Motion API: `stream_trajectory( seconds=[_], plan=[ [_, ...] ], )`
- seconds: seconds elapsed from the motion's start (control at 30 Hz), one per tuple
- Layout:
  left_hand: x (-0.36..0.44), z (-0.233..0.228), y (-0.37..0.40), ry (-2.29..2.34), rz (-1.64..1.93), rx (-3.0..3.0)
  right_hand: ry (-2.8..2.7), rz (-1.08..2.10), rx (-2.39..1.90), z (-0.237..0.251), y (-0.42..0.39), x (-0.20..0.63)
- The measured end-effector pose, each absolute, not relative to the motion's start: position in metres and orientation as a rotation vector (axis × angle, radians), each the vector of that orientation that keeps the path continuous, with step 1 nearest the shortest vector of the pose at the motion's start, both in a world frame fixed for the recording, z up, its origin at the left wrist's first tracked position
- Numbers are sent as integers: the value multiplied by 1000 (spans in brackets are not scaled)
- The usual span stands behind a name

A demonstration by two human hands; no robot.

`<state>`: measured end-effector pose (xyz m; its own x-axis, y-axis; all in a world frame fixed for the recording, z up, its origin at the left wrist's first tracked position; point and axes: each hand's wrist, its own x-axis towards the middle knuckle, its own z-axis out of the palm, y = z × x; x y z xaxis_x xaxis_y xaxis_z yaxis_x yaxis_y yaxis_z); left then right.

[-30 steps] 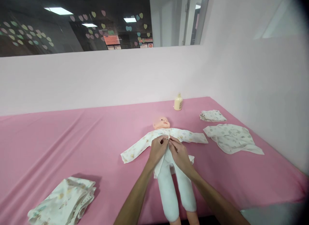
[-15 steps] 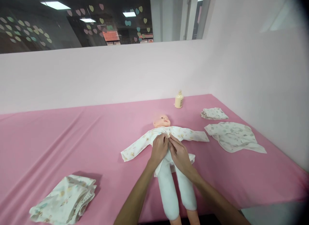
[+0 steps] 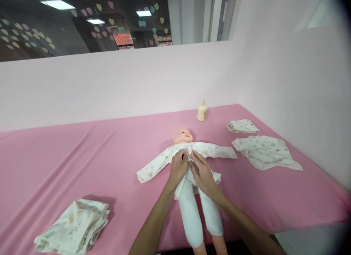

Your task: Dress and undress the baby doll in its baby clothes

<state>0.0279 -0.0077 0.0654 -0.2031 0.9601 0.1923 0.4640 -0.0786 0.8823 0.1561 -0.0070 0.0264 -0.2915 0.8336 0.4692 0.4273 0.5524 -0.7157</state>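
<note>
A baby doll [image 3: 183, 136] lies face up on the pink-covered table, its head away from me. It wears a white patterned baby shirt [image 3: 157, 163] with the sleeves spread wide, over a pale, padded lower body. At the chest, my left hand [image 3: 179, 166] pinches the shirt's front edge. Beside it my right hand [image 3: 202, 171] also has its fingertips closed on the shirt front, just below the neckline. The two hands nearly meet, and my fingers hide the exact spot they grip.
On the pink sheet [image 3: 82, 163] a folded patterned cloth [image 3: 74, 225] lies near left. A pump bottle [image 3: 202, 111] stands at the back by the wall. At right lie a folded cloth [image 3: 242, 126] and a spread baby garment [image 3: 270, 152]. White walls bound the back and right.
My fingertips have shifted slightly at the shirt's chest, with a little more space between the hands. The doll and the cloths stay in place; the view has tilted slightly.
</note>
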Motion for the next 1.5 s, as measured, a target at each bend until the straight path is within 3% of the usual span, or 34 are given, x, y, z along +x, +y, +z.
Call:
stream_trajectory(
  seconds=[0.17,0.5,0.77,0.83,1.07,1.3,1.5],
  plan=[
    [21,70,-16,1662,1109,1671,-1922,628,-1035,29,-10,167],
    [22,58,-76,2051,875,1706,-2185,155,-1280,40,-57,185],
    [38,65,-72,2114,867,1770,-2353,-128,-1398,48,-51,172],
    [41,60,-71,2078,894,1837,-2323,1,-1386,51,-44,174],
    [51,51,-75,2069,973,1864,-1947,940,-1273,66,-27,194],
    [52,53,-77,2129,1114,1752,-1938,994,-1254,67,-28,194],
    [59,47,-77,2021,1110,1892,-1646,1237,-1235,68,-32,195]
  ],
)
